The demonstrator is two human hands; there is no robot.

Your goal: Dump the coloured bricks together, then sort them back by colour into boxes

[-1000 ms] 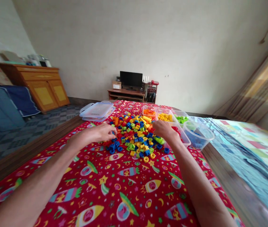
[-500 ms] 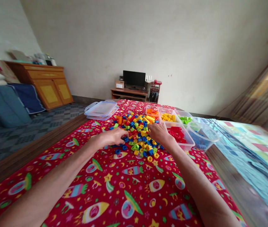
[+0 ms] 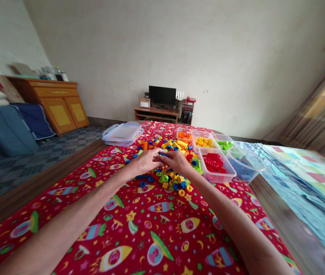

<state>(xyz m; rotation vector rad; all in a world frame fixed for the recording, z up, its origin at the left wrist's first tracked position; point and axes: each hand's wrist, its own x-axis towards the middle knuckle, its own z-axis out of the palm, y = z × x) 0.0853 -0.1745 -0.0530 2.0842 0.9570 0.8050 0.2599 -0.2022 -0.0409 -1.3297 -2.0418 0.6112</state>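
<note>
A pile of small plastic bricks (image 3: 176,179) in blue, yellow, green, orange and red lies on a red cloth with rockets (image 3: 139,225). My left hand (image 3: 145,161) and my right hand (image 3: 175,160) meet fingertip to fingertip just above the near side of the pile, both with fingers pinched together. A small blue piece shows between the fingertips, too small to name. To the right, a clear tub holds red bricks (image 3: 215,163).
Behind the pile stand clear tubs of orange bricks (image 3: 183,135), yellow bricks (image 3: 204,142), green bricks (image 3: 223,144) and a round tub of blue ones (image 3: 245,166). Stacked clear lids (image 3: 122,133) lie at the back left. The table's right edge borders a bed.
My hands have come together from either side of the pile; the right hand moved left away from the red tub, the left hand moved right.
</note>
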